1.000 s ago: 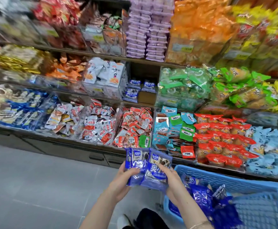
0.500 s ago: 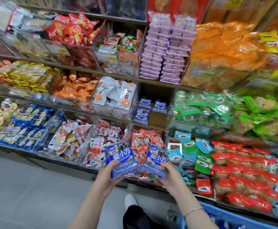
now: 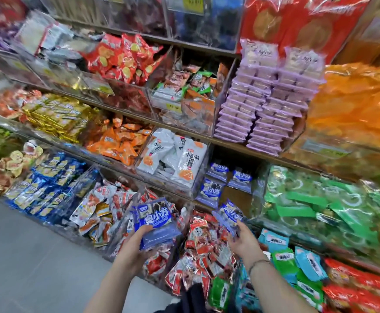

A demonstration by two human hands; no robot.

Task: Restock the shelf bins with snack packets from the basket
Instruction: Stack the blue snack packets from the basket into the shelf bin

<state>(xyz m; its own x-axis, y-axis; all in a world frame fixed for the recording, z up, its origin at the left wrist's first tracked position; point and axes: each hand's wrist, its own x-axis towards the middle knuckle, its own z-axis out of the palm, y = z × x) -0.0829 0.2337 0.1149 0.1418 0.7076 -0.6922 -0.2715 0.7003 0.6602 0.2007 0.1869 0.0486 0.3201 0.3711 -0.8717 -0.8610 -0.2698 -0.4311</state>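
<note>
We find the left hand (image 3: pixel 137 247) left of the right hand (image 3: pixel 245 242), each holding packets above the lowest bin row (image 3: pixel 202 245). Behind the right packets (image 3: pixel 229 213), the sparse bin (image 3: pixel 218 184) sits on the middle shelf, between the pouch bin (image 3: pixel 173 159) at left and the crowded bin (image 3: pixel 320 211) at right. The left packets (image 3: pixel 155 220) lie before the pouch bin.

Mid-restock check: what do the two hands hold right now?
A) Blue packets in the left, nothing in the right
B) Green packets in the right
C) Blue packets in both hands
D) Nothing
C: the left hand grips a stack of blue packets and the right hand holds further blue packets.
</note>
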